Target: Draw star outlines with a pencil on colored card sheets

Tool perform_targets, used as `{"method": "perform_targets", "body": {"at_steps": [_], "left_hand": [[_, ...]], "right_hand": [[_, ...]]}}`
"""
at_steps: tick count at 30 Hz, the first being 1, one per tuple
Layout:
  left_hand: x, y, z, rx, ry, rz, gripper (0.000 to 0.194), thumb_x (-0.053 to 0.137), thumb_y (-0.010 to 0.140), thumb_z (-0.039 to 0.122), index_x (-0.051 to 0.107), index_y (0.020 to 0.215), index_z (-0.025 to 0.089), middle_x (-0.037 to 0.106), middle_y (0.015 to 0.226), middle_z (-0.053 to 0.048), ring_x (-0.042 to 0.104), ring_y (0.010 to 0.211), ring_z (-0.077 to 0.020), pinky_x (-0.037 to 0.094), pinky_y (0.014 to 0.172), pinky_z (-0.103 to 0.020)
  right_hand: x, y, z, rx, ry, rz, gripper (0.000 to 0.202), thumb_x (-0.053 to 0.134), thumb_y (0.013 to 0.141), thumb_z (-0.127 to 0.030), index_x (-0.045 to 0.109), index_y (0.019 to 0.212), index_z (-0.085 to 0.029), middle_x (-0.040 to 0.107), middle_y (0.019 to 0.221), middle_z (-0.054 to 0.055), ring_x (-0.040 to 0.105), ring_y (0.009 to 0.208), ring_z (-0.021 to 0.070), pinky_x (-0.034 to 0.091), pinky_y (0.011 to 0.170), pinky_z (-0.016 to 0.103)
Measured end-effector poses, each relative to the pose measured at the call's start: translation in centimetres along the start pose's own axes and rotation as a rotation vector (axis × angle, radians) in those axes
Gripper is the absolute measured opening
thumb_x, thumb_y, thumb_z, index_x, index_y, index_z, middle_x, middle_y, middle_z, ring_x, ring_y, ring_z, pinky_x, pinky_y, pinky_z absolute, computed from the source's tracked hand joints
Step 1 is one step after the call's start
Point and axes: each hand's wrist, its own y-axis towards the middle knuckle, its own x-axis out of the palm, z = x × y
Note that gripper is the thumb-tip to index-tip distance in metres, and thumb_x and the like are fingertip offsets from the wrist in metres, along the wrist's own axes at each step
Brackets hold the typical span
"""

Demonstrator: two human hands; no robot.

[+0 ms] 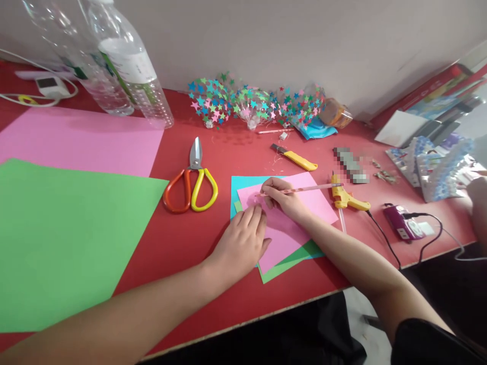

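In the head view, the only one I have, the pencil (312,188) is in my right hand (283,199), over the pink sheet (292,218). Thumb and fingers are closed on it near its point end. The relation I read first is point to fingers: the point sits just left of the right fingertips, at the sheet's upper left part, and just beyond the fingertips of my left hand (243,237). I can't tell whether it touches the paper.

The pencil's long axis runs mostly side to side, at a low slant, its blunt end reaching right to the yellow glue gun (348,199). The two overlap in the view; contact I can't judge. My right hand, the one gripping, is the nearer to the shaft; the left lies nearer to me, below the point. Its fingers lie close together with the thumb apart, flat on the pink sheet, clamped on nothing.

Under the pink sheet, a green sheet (272,274) and a blue sheet (247,183) show at the edges, all askew on the red table (198,241). The scissors (196,154) lie left of this stack, blades pointing away from me; the cutter (300,159) lies just beyond it.
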Motion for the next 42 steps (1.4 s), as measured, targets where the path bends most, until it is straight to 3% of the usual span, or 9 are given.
{"method": "perform_targets", "body": {"at_steps": [7,9,13,17,23,30,36,42], "left_hand": [[0.2,-0.2,0.0,0.049,0.082,0.019,0.05,0.039,0.099,0.032,0.051,0.13,-0.005,0.058,0.129,-0.029,0.053,0.121,-0.0384,0.044,0.095,-0.048],[0.0,-0.1,0.0,0.046,0.095,0.022,0.049,0.04,0.099,0.031,0.052,0.13,-0.005,0.058,0.13,-0.028,0.053,0.121,-0.0374,0.044,0.095,-0.047],[-0.7,-0.1,0.1,0.038,0.108,-0.001,0.045,0.045,0.098,0.03,0.056,0.128,-0.002,0.06,0.128,-0.025,0.055,0.118,-0.0345,0.046,0.093,-0.044],[-1.3,0.0,0.4,0.001,0.129,-0.052,0.046,0.048,0.097,0.033,0.056,0.129,0.0,0.062,0.124,-0.023,0.058,0.111,-0.0326,0.049,0.087,-0.041],[-1.0,-0.2,0.6,0.011,0.161,-0.013,0.046,0.051,0.095,0.031,0.057,0.127,-0.002,0.064,0.12,-0.023,0.059,0.112,-0.0342,0.048,0.091,-0.042],[-0.6,-0.3,0.7,0.05,0.153,0.011,0.044,0.045,0.098,0.028,0.056,0.128,-0.001,0.059,0.13,-0.027,0.055,0.124,-0.0368,0.044,0.102,-0.046],[-1.0,-0.1,0.5,0.011,0.158,-0.029,0.045,0.049,0.096,0.034,0.057,0.129,0.004,0.062,0.125,-0.026,0.059,0.119,-0.0367,0.049,0.097,-0.047],[-1.1,-0.4,0.4,0.045,0.222,-0.029,0.05,0.046,0.098,0.033,0.056,0.126,-0.007,0.062,0.126,-0.028,0.06,0.12,-0.0362,0.05,0.1,-0.044]], "right_hand": [[-0.7,-0.3,0.4,-0.104,-0.035,0.085,0.005,0.06,0.075,-0.02,0.055,0.076,-0.019,0.054,0.068,-0.005,0.047,0.06,0.0083,0.039,0.06,0.022],[-1.2,-0.6,0.4,-0.075,-0.012,0.065,0.005,0.06,0.073,-0.018,0.059,0.078,-0.019,0.058,0.074,-0.004,0.05,0.064,0.0095,0.04,0.061,0.023],[-1.6,-0.9,0.4,0.008,0.02,-0.005,0.007,0.061,0.073,-0.016,0.059,0.079,-0.019,0.059,0.065,-0.003,0.053,0.058,0.0114,0.041,0.056,0.024],[-1.2,-0.5,0.1,-0.084,-0.123,0.062,0.009,0.058,0.074,-0.015,0.053,0.068,-0.02,0.056,0.058,-0.004,0.05,0.051,0.0102,0.038,0.051,0.024],[-0.8,-0.1,0.1,-0.207,-0.252,-0.026,0.007,0.057,0.075,-0.012,0.055,0.077,-0.019,0.057,0.069,-0.003,0.048,0.059,0.0092,0.038,0.055,0.023],[-0.9,-0.1,0.6,-0.176,-0.203,0.039,0.008,0.055,0.073,-0.013,0.052,0.069,-0.019,0.05,0.06,-0.005,0.042,0.052,0.008,0.032,0.049,0.023],[-1.0,-0.1,1.0,-0.171,-0.193,-0.019,0.009,0.058,0.077,-0.016,0.052,0.072,-0.02,0.053,0.061,-0.005,0.046,0.053,0.0089,0.035,0.05,0.024],[-1.0,0.0,1.0,-0.203,-0.226,-0.007,0.012,0.059,0.077,-0.014,0.053,0.069,-0.019,0.055,0.065,-0.004,0.046,0.057,0.0088,0.035,0.052,0.024]]}}
